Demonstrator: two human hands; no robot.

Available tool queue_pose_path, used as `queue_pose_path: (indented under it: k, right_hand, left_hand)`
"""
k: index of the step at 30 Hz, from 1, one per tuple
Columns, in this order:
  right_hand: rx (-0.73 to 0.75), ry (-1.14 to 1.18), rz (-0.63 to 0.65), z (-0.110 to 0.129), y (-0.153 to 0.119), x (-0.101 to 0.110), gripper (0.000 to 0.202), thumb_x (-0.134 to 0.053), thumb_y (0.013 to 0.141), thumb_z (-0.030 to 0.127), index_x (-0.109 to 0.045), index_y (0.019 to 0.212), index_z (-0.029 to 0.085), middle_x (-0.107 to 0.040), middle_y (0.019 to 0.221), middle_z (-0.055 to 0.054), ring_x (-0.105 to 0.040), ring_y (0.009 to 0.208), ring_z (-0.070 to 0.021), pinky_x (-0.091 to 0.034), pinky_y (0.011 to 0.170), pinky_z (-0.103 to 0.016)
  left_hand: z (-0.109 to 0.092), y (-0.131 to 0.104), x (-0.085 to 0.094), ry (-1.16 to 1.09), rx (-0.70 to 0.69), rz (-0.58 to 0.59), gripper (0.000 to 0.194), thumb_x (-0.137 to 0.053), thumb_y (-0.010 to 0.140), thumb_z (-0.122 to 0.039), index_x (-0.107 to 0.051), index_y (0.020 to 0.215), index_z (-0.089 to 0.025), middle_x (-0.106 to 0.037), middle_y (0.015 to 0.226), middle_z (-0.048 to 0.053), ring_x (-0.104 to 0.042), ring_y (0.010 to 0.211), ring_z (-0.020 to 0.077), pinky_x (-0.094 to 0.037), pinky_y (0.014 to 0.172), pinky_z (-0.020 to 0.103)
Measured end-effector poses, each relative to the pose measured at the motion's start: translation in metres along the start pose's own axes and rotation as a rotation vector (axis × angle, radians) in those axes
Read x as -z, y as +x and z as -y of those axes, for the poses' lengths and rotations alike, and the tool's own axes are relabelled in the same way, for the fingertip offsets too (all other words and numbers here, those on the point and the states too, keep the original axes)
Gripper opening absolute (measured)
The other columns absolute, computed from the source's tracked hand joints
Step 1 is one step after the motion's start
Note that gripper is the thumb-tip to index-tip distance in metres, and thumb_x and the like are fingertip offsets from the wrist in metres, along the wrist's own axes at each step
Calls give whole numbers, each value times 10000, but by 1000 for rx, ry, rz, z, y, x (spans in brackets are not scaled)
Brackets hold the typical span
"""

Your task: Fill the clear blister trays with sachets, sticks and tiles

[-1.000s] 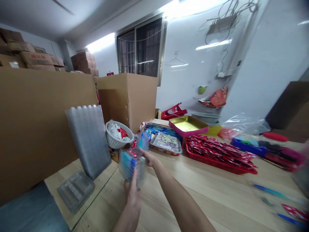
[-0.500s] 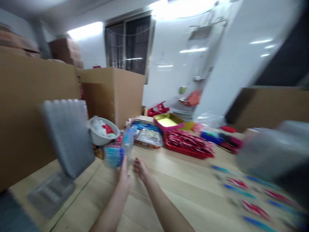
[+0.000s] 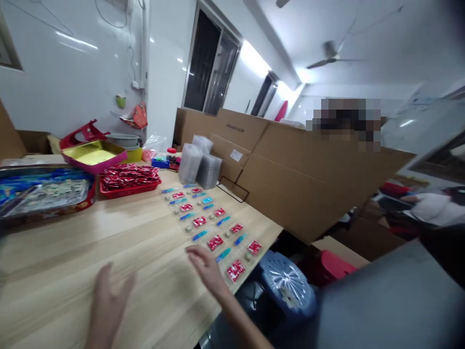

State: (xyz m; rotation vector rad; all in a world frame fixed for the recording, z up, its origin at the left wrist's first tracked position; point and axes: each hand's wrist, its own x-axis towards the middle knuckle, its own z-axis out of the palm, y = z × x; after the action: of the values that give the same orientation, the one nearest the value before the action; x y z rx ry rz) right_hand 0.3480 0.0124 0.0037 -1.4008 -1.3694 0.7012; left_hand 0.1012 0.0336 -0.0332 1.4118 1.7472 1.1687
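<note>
My left hand [image 3: 109,305] hovers over the bare wood at the lower left, thumb and fingers apart, nothing in it; it is slightly blurred. Nearer the middle, my right hand [image 3: 208,271] reaches out with fingers extended and empty, beside the closest sets laid out on the table. Those sets run in rows: each shows a red-and-white packet [image 3: 215,242], a slim blue item [image 3: 199,235] and a small pale round piece, seemingly in clear plastic trays. Whether the right fingertips touch the table I cannot tell.
On the wooden table [image 3: 145,242] stand a red basket [image 3: 127,190] of red packets, a pink-and-gold tray [image 3: 95,154], a tin [image 3: 69,213] with blue items and pale pieces, and clear plastic stacks [image 3: 191,162]. Cardboard [image 3: 279,189] lines the far edge; a blue stool [image 3: 286,283] stands right.
The view has swung right. My hands, earlier close together with the left at a stack of clear packs with blue contents, are now farther apart, the right beside the laid-out sets.
</note>
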Motion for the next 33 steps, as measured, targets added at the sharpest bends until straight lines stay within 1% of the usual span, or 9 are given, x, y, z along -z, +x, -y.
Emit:
queue_pose_path:
  k: [3, 6, 9, 14, 20, 23, 26, 30, 33]
  right_hand:
    - [29, -330, -228, -43, 7, 104, 368, -562, 805, 512, -695, 931, 193, -701, 1020, -104, -618, 1007, -266, -438, 940, -446]
    - [-4, -568, -317, -93, 18, 179, 474, -527, 783, 567, -680, 1010, 181, -668, 1112, -135, -585, 1086, -301, -406, 986, -498]
    - [-103, -759, -261, -138, 29, 225, 554, -480, 800, 575, -630, 1145, 169, -574, 1271, -148, -508, 1200, -305, -367, 1032, -491]
    - [-211, -909, -56, -182, 53, 258, 658, -451, 833, 572, -434, 1368, 189, -379, 1452, -139, -330, 1346, -296, -311, 1069, -507]
    - [-139, -842, -8, -200, 74, 260, 632, -402, 859, 593, -460, 1347, 195, -438, 1415, -122, -376, 1322, -276, -306, 1088, -484]
    - [-27, -811, -59, -187, 66, 253, 606, -414, 866, 578, -501, 1310, 174, -483, 1373, -134, -412, 1294, -272, -324, 1083, -472]
    - [71, -777, -23, -163, 55, 252, 565, -447, 862, 551, -553, 1256, 161, -517, 1336, -150, -454, 1256, -269, -348, 1069, -452]
    - [2, -708, 185, -132, 42, 262, 567, -533, 800, 566, -573, 1229, 198, -587, 1256, -127, -530, 1175, -280, -400, 1014, -455]
    - [-32, -755, 444, -119, 35, 272, 839, -674, 651, 601, -459, 1344, 179, -477, 1376, -158, -438, 1264, -313, -347, 1048, -460]
  left_hand:
    - [-40, -41, -73, 321, -281, 354, 777, -527, 695, -574, -489, 1297, -83, -304, 1475, 220, -160, 1390, 399, -142, 1120, 552]
    - [-84, -78, -132, 463, -539, 719, 959, -603, 602, -681, -373, 1404, -208, -134, 1546, 164, 9, 1394, 433, 8, 1088, 631]
    - [-115, -97, -176, 470, -648, 878, 1114, -503, 560, -828, -263, 1449, -201, -46, 1550, 178, 107, 1369, 453, 61, 1057, 669]
    - [-130, -89, -223, 572, -640, 934, 1234, -464, 501, -882, -212, 1458, -145, -3, 1526, 241, 123, 1350, 484, 139, 1015, 688]
    - [-126, -79, -237, 629, -596, 959, 1279, -449, 465, -908, -178, 1465, -158, -21, 1522, 250, 110, 1345, 493, 115, 1010, 703]
    - [-126, -82, -231, 634, -639, 924, 1265, -455, 493, -894, -155, 1468, -145, -16, 1522, 248, 105, 1356, 478, 104, 1018, 701]
    - [-122, -89, -221, 661, -699, 892, 1234, -443, 547, -874, -191, 1453, -75, -27, 1513, 267, 99, 1371, 451, 102, 1034, 687]
    - [-102, -102, -212, 693, -812, 823, 1004, -390, 712, -770, -281, 1430, -76, -116, 1518, 240, 43, 1400, 403, 127, 1047, 666]
    - [-91, -108, -210, 680, -875, 798, 915, -358, 770, -718, -309, 1420, -76, -138, 1511, 248, 20, 1406, 394, 149, 1048, 655]
